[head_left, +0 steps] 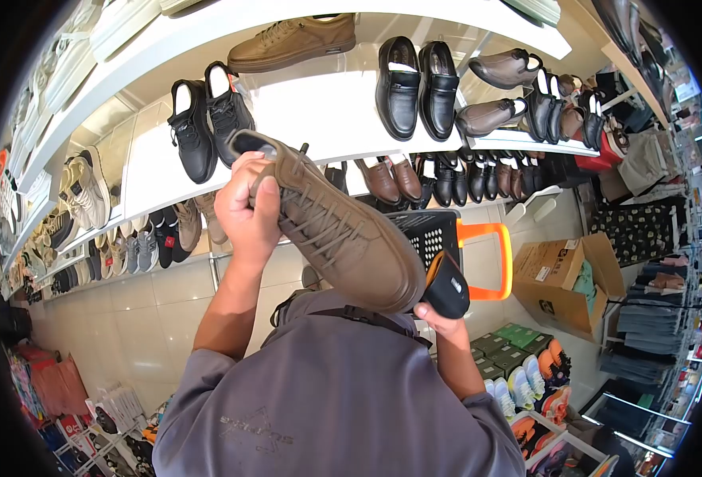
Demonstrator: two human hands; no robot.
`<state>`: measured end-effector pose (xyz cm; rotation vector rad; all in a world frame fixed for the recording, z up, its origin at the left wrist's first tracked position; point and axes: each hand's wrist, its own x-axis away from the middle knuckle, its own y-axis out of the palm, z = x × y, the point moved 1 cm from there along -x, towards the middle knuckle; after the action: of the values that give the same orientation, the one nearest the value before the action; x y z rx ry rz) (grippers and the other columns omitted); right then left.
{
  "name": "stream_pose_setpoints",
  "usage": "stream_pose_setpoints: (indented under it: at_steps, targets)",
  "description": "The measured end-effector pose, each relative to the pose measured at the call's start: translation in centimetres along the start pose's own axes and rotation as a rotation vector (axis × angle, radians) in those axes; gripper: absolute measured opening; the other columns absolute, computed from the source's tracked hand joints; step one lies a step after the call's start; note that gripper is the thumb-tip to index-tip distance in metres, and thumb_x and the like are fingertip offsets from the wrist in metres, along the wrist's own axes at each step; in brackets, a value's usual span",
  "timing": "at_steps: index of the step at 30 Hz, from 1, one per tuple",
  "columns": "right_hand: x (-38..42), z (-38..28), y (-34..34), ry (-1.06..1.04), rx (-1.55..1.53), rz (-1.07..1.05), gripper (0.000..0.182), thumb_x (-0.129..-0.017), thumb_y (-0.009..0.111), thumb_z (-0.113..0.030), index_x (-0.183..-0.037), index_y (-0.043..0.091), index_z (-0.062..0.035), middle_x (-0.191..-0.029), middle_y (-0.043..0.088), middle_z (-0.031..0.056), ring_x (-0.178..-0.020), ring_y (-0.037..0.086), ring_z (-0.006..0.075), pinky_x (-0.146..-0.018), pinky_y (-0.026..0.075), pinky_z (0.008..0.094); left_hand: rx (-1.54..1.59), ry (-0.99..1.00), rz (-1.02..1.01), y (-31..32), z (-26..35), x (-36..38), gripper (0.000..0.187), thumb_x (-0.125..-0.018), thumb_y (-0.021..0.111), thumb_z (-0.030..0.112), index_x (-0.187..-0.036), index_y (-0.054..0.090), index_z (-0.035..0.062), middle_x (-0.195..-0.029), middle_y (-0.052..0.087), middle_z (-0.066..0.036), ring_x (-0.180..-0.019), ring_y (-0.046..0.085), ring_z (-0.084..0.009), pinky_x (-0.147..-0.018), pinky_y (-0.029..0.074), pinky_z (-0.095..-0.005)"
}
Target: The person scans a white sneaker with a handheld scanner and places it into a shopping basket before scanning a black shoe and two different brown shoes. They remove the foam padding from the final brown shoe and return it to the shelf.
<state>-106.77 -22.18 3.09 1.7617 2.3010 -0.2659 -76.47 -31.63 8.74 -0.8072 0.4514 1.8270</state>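
Note:
My left hand [247, 203] grips a brown lace-up shoe [347, 238] by its heel and collar, thumb on the near side. The toe points down and right, with the laces facing up. Low beside the toe, my right hand [440, 319] is closed on a black bent piece [451, 288] with an orange-brown face and a small white mark. Its fingers are partly hidden behind the piece. The shoe's toe overlaps the piece's left edge in this view.
A black basket [434, 222] with an orange handle [507, 262] stands behind the shoe. White shelves [303, 119] ahead carry black loafers [418, 91], black sneakers [196, 127] and a tan shoe [291, 44]. An opened cardboard box [550, 278] sits right, shoe boxes [514, 346] nearer.

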Motion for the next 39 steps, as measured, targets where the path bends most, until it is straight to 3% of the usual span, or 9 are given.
stream_pose_setpoints:
  at_steps: [3,10,13,16,21,29,33,34,39]
  targets:
    - [1.3,3.2,-0.1,0.262,-0.495,0.288,0.042,-0.077,0.070,-0.003,-0.115,0.055,0.0030,-0.104,0.061,0.0097,-0.091,0.062,0.0221,-0.082,0.050,0.0351,-0.250,0.241,-0.053,0.6,2.4,0.0,0.026,-0.082,0.064,0.016,-0.066,0.050,0.0019,-0.068,0.057,-0.008,-0.064,0.056,-0.0204,-0.090,0.043,-0.0419]
    - [1.8,3.1,-2.0,0.315,-0.344,0.345,0.033,-0.079,0.066,0.001,-0.110,0.057,0.0057,-0.077,0.060,0.0093,-0.065,0.058,0.0179,-0.064,0.048,0.0309,-0.302,0.607,-0.418,2.8,4.1,1.9,0.028,-0.067,0.075,0.017,-0.063,0.049,0.0075,-0.070,0.058,-0.003,-0.066,0.058,-0.0209,-0.076,0.048,-0.0390]
    - [1.8,2.4,-3.0,0.366,-0.254,0.329,0.040,-0.075,0.072,-0.001,-0.111,0.056,0.0048,-0.081,0.063,0.0084,-0.070,0.060,0.0158,-0.068,0.050,0.0295,-0.257,0.609,-0.508,3.9,3.9,3.0,0.027,-0.064,0.075,0.014,-0.062,0.048,0.0088,-0.070,0.058,-0.002,-0.064,0.057,-0.0205,-0.073,0.048,-0.0371]
    - [3.0,2.7,-2.7,0.160,0.310,0.236,0.056,-0.062,0.085,-0.005,-0.110,0.058,0.0039,-0.091,0.069,0.0087,-0.085,0.066,0.0148,-0.080,0.052,0.0305,-0.196,0.547,-0.539,4.7,3.7,2.8,0.026,-0.065,0.073,0.010,-0.062,0.047,0.0076,-0.068,0.057,-0.003,-0.062,0.054,-0.0218,-0.073,0.048,-0.0381]
    - [0.2,-0.8,-0.4,-0.051,0.417,-0.141,0.037,-0.061,0.074,-0.016,-0.091,0.063,0.0025,-0.077,0.064,0.0175,-0.069,0.063,0.0358,-0.063,0.050,0.0358,-0.166,0.450,-0.563,5.2,3.6,2.7,0.021,-0.070,0.068,0.004,-0.064,0.048,0.0052,-0.067,0.057,-0.006,-0.059,0.052,-0.0246,-0.074,0.047,-0.0398]
    - [0.5,0.8,0.0,0.094,0.500,-0.067,0.029,-0.064,0.072,-0.012,-0.087,0.061,0.0002,-0.076,0.063,0.0177,-0.072,0.064,0.0375,-0.063,0.051,0.0389,-0.286,0.331,-0.628,4.7,3.0,2.7,0.013,-0.072,0.069,0.004,-0.069,0.056,0.0022,-0.068,0.057,-0.007,-0.065,0.054,-0.0265,-0.075,0.046,-0.0378]
    - [2.7,4.2,-1.2,0.257,0.426,0.156,0.038,-0.062,0.077,-0.010,-0.096,0.064,0.0003,-0.081,0.067,0.0178,-0.076,0.067,0.0342,-0.067,0.053,0.0355,-0.353,-0.133,-0.420,3.4,-0.6,4.9,0.020,-0.087,0.064,0.010,-0.071,0.058,-0.0008,-0.068,0.059,-0.011,-0.063,0.053,-0.0241,-0.069,0.043,-0.0332]
    - [3.4,5.2,-1.6,0.316,0.421,0.211,0.035,-0.064,0.078,-0.010,-0.095,0.065,-0.0002,-0.080,0.067,0.0169,-0.075,0.069,0.0292,-0.067,0.052,0.0329,-0.313,-0.269,-0.387,2.9,-2.2,6.0,0.029,-0.091,0.063,0.018,-0.070,0.058,-0.0006,-0.064,0.057,-0.005,-0.058,0.047,-0.0139,-0.060,0.039,-0.0285]
    - [7.6,11.0,-3.4,0.647,0.308,0.509,0.030,-0.071,0.080,-0.016,-0.094,0.068,-0.0001,-0.082,0.071,0.0094,-0.076,0.066,0.0123,-0.072,0.051,0.0285,-0.165,-0.845,-0.557,1.7,-7.0,12.3,0.033,-0.094,0.061,0.022,-0.066,0.056,0.0060,-0.064,0.048,0.008,-0.060,0.036,-0.0021,-0.054,0.029,-0.0208]
